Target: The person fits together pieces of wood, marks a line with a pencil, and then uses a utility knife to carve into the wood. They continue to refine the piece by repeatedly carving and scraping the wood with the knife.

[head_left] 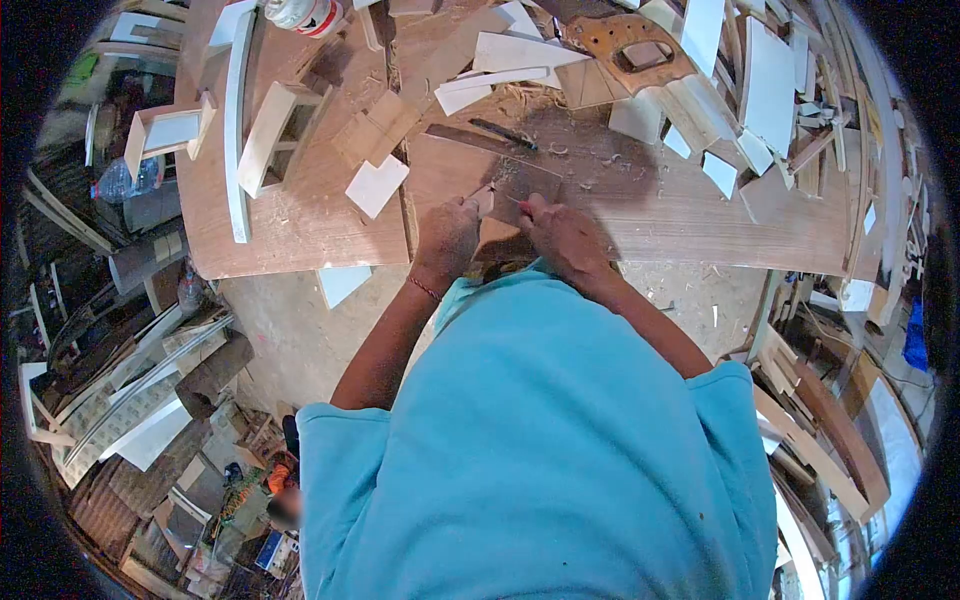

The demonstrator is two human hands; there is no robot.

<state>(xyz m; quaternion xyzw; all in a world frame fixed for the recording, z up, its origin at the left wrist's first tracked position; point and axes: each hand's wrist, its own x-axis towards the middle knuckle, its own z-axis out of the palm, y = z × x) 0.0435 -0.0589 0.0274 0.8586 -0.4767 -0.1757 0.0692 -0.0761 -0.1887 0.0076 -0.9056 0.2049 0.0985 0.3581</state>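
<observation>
Near the front edge of the wooden table, my left hand [449, 236] is closed on a small light wood piece [484, 200]. Close to its right, my right hand [566, 236] is closed round the red handle [525, 208] of a thin tool whose tip points toward the wood piece. The tool's type is too small to tell. Beneath and beyond both hands lies a flat brown board [455, 165]. A dark slim tool [503, 134] rests just beyond them among wood shavings.
A handsaw [630, 52] lies at the back right near white offcuts [770, 80]. Small wooden frames [268, 138] and a long strip [237, 130] are on the left. A white tub [303, 15] stands at the back. Wood scraps are piled on both sides.
</observation>
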